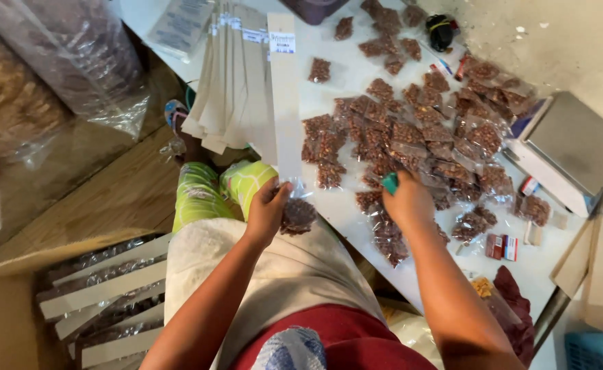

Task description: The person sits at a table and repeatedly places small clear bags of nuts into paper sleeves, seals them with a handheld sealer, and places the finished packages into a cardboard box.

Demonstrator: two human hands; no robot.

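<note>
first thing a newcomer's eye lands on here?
The heap of small clear packets of brown nuts spread across the white table, centre right. Next, the left hand pinching one packet against a long card strip, and the right hand gripping a teal tool.

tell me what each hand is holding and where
Left hand pinches a small clear nut packet at its top edge; right hand grips a teal tool.
</note>
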